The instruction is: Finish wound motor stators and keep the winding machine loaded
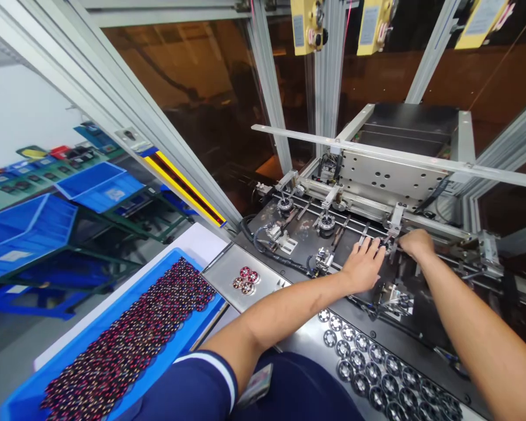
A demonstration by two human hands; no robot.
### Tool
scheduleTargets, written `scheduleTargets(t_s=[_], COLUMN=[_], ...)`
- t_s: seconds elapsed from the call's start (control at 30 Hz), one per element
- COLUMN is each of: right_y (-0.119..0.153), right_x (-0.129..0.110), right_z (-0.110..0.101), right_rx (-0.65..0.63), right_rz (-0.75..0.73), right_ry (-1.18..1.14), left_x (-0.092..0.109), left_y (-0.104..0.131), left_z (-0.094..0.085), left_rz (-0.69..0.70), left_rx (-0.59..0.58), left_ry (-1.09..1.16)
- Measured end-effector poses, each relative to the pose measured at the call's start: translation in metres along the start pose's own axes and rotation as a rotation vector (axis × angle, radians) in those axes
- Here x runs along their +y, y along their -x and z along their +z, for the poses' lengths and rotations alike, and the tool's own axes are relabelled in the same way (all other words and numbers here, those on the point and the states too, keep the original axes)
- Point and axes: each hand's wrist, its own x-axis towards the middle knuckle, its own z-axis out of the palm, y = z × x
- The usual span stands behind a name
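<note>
My left hand (364, 268) reaches over the machine's black bed, palm down, its fingers stretched out and slightly apart at the third station's clamp (395, 220). Whatever lies under its fingertips is hidden. Just right of that clamp, my right hand (416, 243) is closed, with its fingers curled downward; what they grip, if anything, is out of sight. Two neighbouring stations to the left each hold a round part, one nearer (326, 224) and one farther (284, 204), under metal arms.
Several silver wheel-like parts (358, 359) lie in rows on the front ledge. A metal tray (221, 266) bears a few red and gold round parts (245, 279). Left of it, a blue bin (15, 403) is heaped with similar pieces. A metal bar (377, 151) crosses behind my hands.
</note>
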Motion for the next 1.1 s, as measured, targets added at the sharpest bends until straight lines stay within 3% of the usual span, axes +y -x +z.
scheduleTargets(t_s=[0.23, 0.4, 0.53, 0.6, 0.7, 0.77, 0.83, 0.97, 1.1], right_y=[0.019, 0.027, 0.062, 0.092, 0.134, 0.146, 0.144, 0.120, 0.109], right_x=[0.003, -0.013, -0.024, -0.010, 0.033, 0.065, 0.088, 0.107, 0.115], right_z=[0.011, 0.013, -0.013, -0.037, -0.084, -0.112, -0.127, -0.115, -0.097], right_rx=[-0.186, -0.146, -0.044, -0.001, 0.035, 0.086, 0.097, -0.005, -0.091], right_rz=[0.123, 0.148, 0.091, 0.047, 0.075, 0.197, 0.282, 0.223, 0.196], right_ry=[-0.232, -0.226, -0.089, -0.005, 0.129, 0.222, 0.268, 0.189, 0.109], left_x=[-0.007, -0.004, -0.006, -0.006, 0.003, 0.017, 0.037, 0.073, 0.087], left_y=[-0.011, -0.016, -0.012, -0.009, -0.016, -0.033, -0.055, -0.092, -0.101], left_z=[-0.004, -0.012, -0.031, -0.043, -0.057, -0.059, -0.054, -0.031, -0.013], left_rz=[0.034, 0.051, 0.074, 0.092, 0.145, 0.219, 0.333, 0.522, 0.556], left_rx=[-0.085, -0.150, -0.192, -0.189, -0.165, -0.166, -0.186, -0.255, -0.285], left_ry=[-0.004, -0.030, -0.049, -0.042, -0.013, 0.008, 0.023, 0.012, -0.016])
